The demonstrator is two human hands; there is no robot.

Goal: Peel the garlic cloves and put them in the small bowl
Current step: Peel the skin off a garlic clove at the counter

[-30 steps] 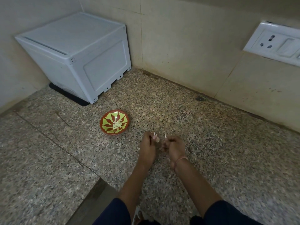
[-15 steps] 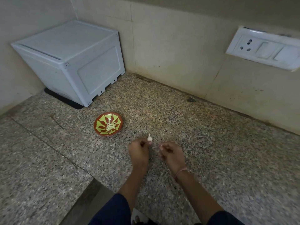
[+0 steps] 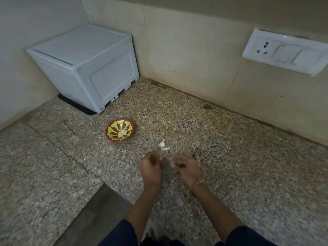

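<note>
Peeled cloves point(image 3: 122, 133) already sit in the small bowl point(image 3: 108, 130). The left hand point(image 3: 150, 168) pinches a garlic clove point(image 3: 161, 145), skin trailing, just near-right of the bowl. The right hand point(image 3: 187, 168) is curled; too blurred to tell if it grips anything. This clove looks not yet finished.

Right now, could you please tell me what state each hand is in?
Left hand: pinches a garlic clove at its fingertips.
Right hand: fingers curled; whether it holds anything cannot be told.
</note>
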